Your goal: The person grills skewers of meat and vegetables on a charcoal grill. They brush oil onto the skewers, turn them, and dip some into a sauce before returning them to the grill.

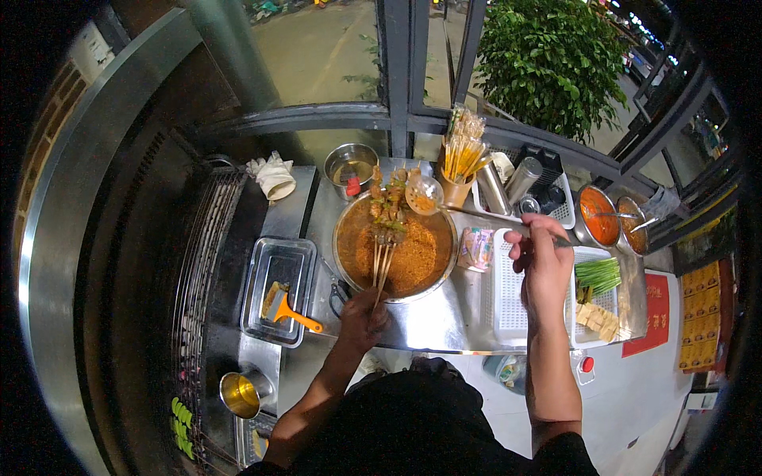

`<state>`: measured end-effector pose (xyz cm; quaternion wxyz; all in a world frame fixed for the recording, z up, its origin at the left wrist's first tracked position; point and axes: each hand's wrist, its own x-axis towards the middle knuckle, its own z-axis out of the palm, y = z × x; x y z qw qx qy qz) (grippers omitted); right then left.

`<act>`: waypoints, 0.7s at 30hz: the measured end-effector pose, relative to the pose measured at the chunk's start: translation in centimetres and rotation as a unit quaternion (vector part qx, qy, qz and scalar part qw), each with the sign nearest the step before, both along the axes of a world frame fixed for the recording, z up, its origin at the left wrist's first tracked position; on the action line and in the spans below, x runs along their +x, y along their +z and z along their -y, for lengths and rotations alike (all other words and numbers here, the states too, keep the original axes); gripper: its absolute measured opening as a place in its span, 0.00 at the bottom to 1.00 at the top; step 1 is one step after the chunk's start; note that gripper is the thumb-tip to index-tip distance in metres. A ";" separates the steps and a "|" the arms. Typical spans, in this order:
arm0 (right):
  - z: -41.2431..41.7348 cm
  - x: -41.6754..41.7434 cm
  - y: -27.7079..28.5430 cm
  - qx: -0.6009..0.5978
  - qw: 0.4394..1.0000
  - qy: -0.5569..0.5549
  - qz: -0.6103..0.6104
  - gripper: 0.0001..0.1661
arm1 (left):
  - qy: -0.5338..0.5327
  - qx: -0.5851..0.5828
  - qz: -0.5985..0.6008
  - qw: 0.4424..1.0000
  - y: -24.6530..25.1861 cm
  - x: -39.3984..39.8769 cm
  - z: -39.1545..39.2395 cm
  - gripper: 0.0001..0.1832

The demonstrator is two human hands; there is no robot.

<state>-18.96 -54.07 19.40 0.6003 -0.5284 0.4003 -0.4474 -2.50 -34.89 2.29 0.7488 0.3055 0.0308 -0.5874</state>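
My left hand (364,316) is closed on the bare ends of several wooden skewers at the near rim of a steel bowl (343,271). The grilled pieces on the skewers (388,208) lie above the bowl and reach past its far rim. Orange-red seasoning (417,262) covers the inside of the bowl. With my right hand (545,253) I hold the handle of a perforated ladle (424,195); its head, with some seasoning in it, is beside the far ends of the skewers.
To the left are a long grill (199,297), a clear tray (303,253) with an orange-handled brush (292,315), and a pot of yellow liquid (241,395). White baskets (512,285), a bamboo skewer holder (455,189) and sauce bowls (598,223) stand right. Windows lie beyond.
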 end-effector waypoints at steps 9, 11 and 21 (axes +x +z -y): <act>1.8 5.1 3.4 -0.064 0.996 0.062 0.023 0.12 | -0.003 -0.002 0.155 0.988 -3.5 -0.4 0.0 0.08; 1.7 5.7 3.3 -0.047 0.996 0.073 0.008 0.12 | -0.004 0.121 0.441 0.889 -2.5 0.0 0.5 0.10; 0.7 -0.5 -7.3 0.043 0.979 0.080 -0.181 0.24 | 0.172 0.175 0.360 0.900 2.1 1.9 -6.6 0.13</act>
